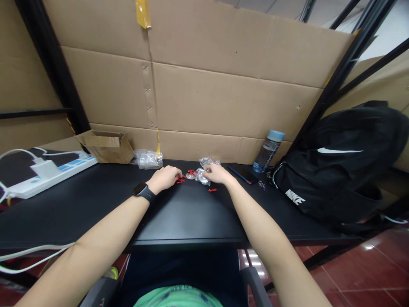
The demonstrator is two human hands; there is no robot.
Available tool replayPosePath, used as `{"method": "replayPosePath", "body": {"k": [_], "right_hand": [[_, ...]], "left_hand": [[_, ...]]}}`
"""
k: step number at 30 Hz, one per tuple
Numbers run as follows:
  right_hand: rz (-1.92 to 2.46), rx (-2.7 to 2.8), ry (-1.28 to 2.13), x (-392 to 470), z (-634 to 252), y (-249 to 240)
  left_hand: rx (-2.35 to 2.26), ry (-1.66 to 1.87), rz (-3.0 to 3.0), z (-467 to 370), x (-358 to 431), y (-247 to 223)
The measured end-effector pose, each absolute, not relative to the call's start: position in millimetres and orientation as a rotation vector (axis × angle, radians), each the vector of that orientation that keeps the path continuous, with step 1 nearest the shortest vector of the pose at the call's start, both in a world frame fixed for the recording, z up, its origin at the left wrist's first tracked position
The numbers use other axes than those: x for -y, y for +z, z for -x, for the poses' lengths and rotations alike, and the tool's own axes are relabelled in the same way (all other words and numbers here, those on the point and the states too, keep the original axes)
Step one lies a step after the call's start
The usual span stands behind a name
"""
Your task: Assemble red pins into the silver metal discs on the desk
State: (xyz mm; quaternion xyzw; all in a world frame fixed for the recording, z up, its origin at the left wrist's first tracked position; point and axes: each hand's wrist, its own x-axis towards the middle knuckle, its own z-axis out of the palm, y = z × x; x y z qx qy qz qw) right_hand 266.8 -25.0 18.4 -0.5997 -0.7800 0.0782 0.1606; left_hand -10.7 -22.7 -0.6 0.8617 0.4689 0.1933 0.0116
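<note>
My left hand (pixel 164 177), with a dark watch on its wrist, is closed at the fingertips on a red cord (pixel 180 181) at the middle of the black table. Beside it lies a round, pale disc (pixel 189 176) with a red knot (pixel 191 171) at its upper edge. My right hand (pixel 217 173) has its fingers pinched on a small clear plastic bag (pixel 202 175) that looks to have a round silvery piece inside. Just below the bag is a short red piece (pixel 212 190). Another crinkled clear wrapper (pixel 207 161) sits behind my right fingers.
Right of my hands lie a dark phone (pixel 247 171), a pen (pixel 239 174) and a small key-ring-like trinket (pixel 262 185). A water bottle (pixel 268 151) and black backpack (pixel 338 170) stand beyond. At left are a cardboard box (pixel 108 147), plastic bags (pixel 148 159) and a power strip (pixel 51 175).
</note>
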Motion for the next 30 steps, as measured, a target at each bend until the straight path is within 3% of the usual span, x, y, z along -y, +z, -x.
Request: {"method": "replayPosePath", "body": {"k": [17,24,30], "right_hand": [[1.638,2.215,0.238,29.8,-262.1,20.3],[1.542,2.287,0.229,35.3,-256.9,22.0],[1.268,2.363,0.006,49.9,-245.7,31.0]], "left_hand": [[-1.508,0.625,-2.828,3.9,27.3,5.3],[-1.04,0.689,-2.753,-10.2,37.9,8.3],[-0.816,0.553,-2.704,-17.9,46.5,7.6]]}}
